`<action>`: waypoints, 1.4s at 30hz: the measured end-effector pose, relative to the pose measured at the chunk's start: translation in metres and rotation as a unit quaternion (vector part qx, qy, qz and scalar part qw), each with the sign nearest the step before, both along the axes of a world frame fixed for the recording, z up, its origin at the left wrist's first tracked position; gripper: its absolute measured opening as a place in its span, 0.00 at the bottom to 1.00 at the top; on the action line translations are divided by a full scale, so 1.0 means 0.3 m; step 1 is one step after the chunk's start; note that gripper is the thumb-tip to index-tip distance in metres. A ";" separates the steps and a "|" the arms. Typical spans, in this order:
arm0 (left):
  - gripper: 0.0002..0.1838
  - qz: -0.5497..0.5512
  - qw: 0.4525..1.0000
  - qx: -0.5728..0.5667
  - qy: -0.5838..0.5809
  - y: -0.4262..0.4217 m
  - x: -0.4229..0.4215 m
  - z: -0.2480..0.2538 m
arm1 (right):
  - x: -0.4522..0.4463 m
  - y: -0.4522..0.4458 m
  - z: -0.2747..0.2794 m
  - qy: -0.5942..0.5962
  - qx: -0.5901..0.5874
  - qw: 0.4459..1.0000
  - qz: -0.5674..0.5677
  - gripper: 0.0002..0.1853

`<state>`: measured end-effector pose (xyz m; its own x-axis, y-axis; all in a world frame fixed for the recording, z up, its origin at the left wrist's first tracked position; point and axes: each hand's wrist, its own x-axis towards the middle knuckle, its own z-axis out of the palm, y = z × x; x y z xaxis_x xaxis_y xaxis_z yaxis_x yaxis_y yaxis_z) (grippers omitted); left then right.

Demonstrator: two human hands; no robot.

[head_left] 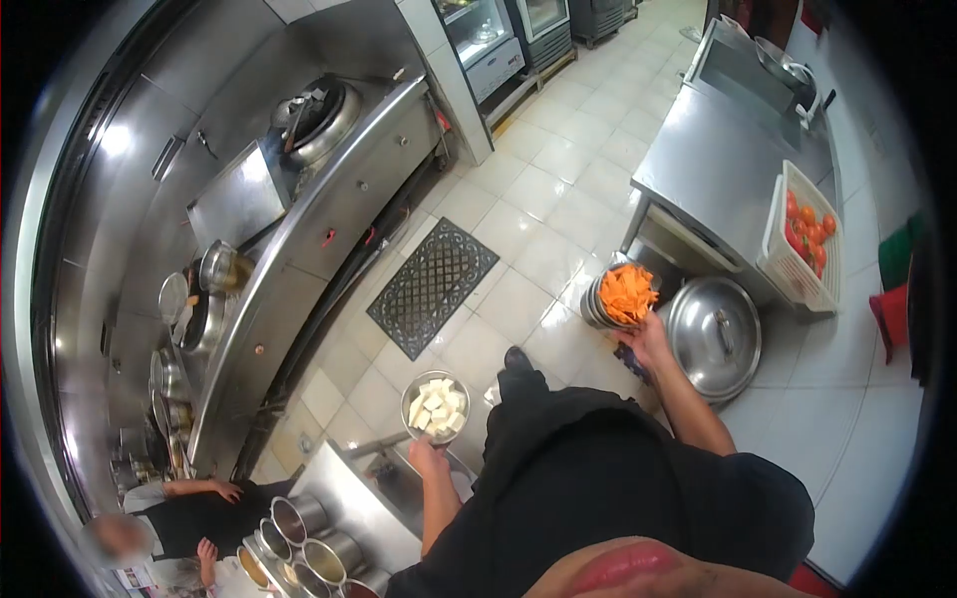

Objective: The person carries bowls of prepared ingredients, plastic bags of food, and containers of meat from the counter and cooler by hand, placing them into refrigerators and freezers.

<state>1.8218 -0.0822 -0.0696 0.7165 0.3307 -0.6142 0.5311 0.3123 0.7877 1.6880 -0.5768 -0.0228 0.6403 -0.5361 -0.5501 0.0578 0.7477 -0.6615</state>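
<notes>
My left hand (430, 456) is closed on the near rim of a round metal bowl (406, 408). Pale, off-white cubes (438, 407), perhaps tofu, fill that bowl. On the other side, my right hand (650, 341) grips a metal container (595, 308) heaped with sliced carrots (626, 293). Both vessels are held out over the tiled floor, well apart from each other. The fingers under the carrot container are partly hidden.
A large lidded pot (711, 339) stands right of my right hand, beside a steel counter (698, 149) bearing a crate (773, 239) of tomatoes. A dark mat (435, 286) lies ahead. Along the left runs a stove (289, 279); another person (189, 518) stands near metal pots (334, 553).
</notes>
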 end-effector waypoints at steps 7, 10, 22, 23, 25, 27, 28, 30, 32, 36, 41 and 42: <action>0.10 -0.078 0.997 0.007 0.012 -0.222 0.482 -0.034 | 0.233 -0.081 0.110 0.037 -0.004 0.997 -0.062 0.21; 0.11 -0.111 0.993 -0.019 0.024 -0.327 0.706 -0.035 | 0.312 -0.132 0.162 0.059 -0.002 0.994 -0.088 0.20; 0.10 -0.270 0.962 0.041 -0.007 -1.071 1.445 0.118 | 0.745 -0.549 0.242 -0.032 -0.028 0.983 -0.178 0.23; 0.10 -0.245 0.969 0.031 -0.010 -1.131 1.443 0.173 | 0.786 -0.585 0.255 -0.027 -0.029 0.982 -0.184 0.23; 0.09 -0.275 0.960 0.052 -0.030 -1.151 1.543 0.119 | 0.881 -0.653 0.246 -0.048 -0.019 0.984 -0.172 0.24; 0.10 -0.289 0.955 0.057 -0.021 -1.270 1.605 0.164 | 0.972 -0.743 0.275 -0.033 -0.022 0.983 -0.177 0.24; 0.11 -0.294 0.954 0.056 -0.018 -1.349 1.628 0.192 | 1.015 -0.810 0.286 -0.031 -0.024 0.984 -0.174 0.24; 0.12 -0.299 0.953 0.047 -0.021 -1.471 1.710 0.236 | 1.104 -0.948 0.270 -0.029 -0.020 0.985 -0.169 0.24; 0.13 -0.301 0.953 0.030 -0.034 -1.568 1.764 0.251 | 1.163 -1.065 0.293 -0.014 -0.025 0.985 -0.169 0.25; 0.14 -0.365 0.931 0.013 0.013 -1.771 1.792 0.162 | 1.186 -1.329 0.186 0.015 -0.024 0.977 -0.212 0.27; 0.13 -0.748 0.584 0.295 -0.110 -1.973 2.090 -0.001 | 1.325 -1.572 0.085 0.031 -0.029 0.959 -0.279 0.28; 0.13 -0.757 0.636 0.151 0.028 -2.003 2.252 -0.149 | 1.337 -1.589 0.065 0.043 -0.025 0.954 -0.297 0.26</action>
